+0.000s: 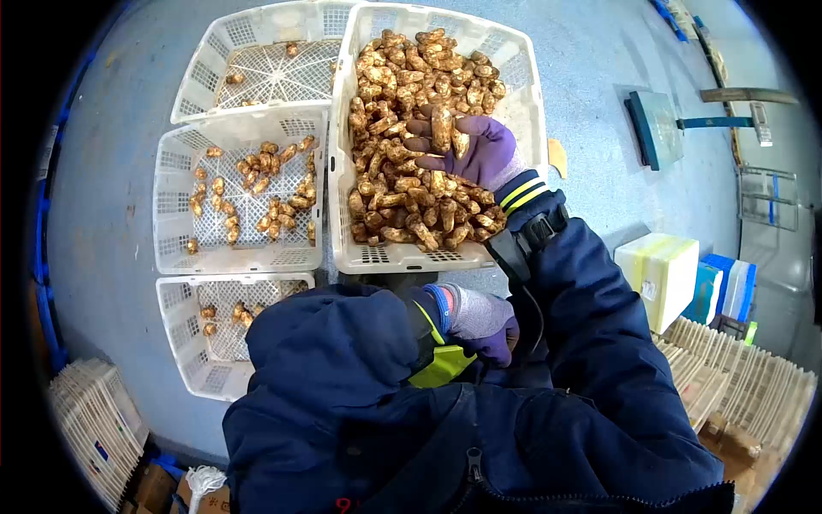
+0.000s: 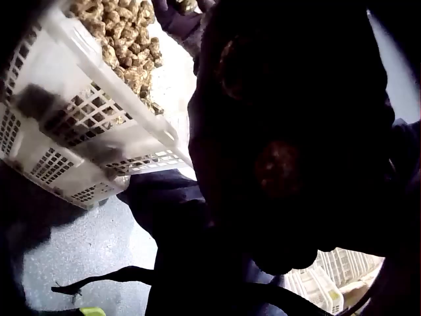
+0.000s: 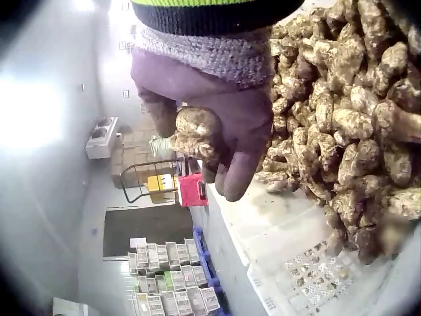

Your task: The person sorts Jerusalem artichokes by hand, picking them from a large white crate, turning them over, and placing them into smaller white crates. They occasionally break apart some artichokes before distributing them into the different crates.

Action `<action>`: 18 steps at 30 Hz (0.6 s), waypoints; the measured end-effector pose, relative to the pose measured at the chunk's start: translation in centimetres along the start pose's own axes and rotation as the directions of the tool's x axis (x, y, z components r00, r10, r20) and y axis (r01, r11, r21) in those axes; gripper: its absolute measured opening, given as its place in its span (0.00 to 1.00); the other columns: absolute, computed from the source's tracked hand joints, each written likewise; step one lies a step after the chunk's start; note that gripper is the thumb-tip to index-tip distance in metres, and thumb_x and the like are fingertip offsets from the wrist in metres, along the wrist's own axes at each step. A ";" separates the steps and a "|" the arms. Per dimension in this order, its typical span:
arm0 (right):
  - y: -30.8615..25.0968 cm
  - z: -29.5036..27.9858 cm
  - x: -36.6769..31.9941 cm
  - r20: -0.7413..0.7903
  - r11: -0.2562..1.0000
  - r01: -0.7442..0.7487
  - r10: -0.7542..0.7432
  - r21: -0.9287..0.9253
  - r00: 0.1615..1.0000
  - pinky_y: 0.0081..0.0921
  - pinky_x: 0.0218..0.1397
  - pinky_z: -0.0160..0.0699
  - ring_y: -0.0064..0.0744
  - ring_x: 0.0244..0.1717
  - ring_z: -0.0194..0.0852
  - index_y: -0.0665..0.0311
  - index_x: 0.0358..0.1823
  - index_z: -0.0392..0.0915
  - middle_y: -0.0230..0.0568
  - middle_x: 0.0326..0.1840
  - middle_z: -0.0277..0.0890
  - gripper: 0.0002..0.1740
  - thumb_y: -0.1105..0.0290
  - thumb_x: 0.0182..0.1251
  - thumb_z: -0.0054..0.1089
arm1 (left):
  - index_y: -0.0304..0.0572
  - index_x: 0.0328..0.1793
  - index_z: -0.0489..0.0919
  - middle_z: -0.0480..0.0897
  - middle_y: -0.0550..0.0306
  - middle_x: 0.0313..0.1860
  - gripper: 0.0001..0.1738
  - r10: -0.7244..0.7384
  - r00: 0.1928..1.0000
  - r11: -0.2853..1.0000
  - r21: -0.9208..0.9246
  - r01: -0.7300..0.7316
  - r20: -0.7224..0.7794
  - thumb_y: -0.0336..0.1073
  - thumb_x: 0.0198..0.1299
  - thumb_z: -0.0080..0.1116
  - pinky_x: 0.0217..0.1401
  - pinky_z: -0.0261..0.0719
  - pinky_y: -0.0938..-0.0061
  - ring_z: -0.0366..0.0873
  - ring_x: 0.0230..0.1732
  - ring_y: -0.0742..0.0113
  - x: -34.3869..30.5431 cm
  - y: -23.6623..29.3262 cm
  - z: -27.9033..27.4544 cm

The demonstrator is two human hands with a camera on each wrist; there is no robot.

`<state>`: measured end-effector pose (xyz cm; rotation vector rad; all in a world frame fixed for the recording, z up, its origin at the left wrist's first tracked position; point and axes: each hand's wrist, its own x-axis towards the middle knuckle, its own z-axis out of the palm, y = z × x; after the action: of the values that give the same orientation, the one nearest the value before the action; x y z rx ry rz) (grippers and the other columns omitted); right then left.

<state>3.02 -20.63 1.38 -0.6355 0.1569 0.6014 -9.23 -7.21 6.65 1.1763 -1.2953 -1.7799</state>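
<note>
In the head view, the right hand (image 1: pixel 484 154), in a purple and grey glove, is palm up over a large white crate (image 1: pixel 529 103) heaped with brown mushrooms (image 1: pixel 402 86). It holds a long mushroom (image 1: pixel 441 128) and a smaller paler one (image 1: pixel 461 142). The right wrist view shows the glove (image 3: pixel 210 105) curled around mushrooms (image 3: pixel 197 135). Down near the lap, the gloved left hand (image 1: pixel 484 324) has its fingers bent, the palm hidden. Its own wrist view is very dark; a dim reddish-brown patch (image 2: pixel 279 168) shows there, too unclear to name.
Several smaller white crates stand left of the heaped one; the middle one (image 1: pixel 163 193) holds scattered mushrooms. A scale (image 1: pixel 659 128) stands on the blue floor to the right. A foam box (image 1: pixel 658 278) and stacked pale crates (image 1: pixel 736 368) are at lower right.
</note>
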 end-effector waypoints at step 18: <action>0.1 1.3 1.3 -0.188 0.981 -0.065 0.030 -0.181 0.982 0.31 0.44 0.86 0.44 0.42 0.83 0.74 0.63 0.68 0.54 0.51 0.79 0.25 0.63 0.71 0.47 | 0.46 0.35 0.85 0.83 0.61 0.27 0.13 -0.070 0.997 0.998 0.011 0.070 0.018 0.46 0.52 0.62 0.31 0.75 0.72 0.79 0.28 0.70 0.2 -0.6 0.3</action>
<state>4.00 -19.21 1.98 -0.8723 0.2928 0.6070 -9.61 -7.11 6.10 1.2272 -1.2900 -1.8400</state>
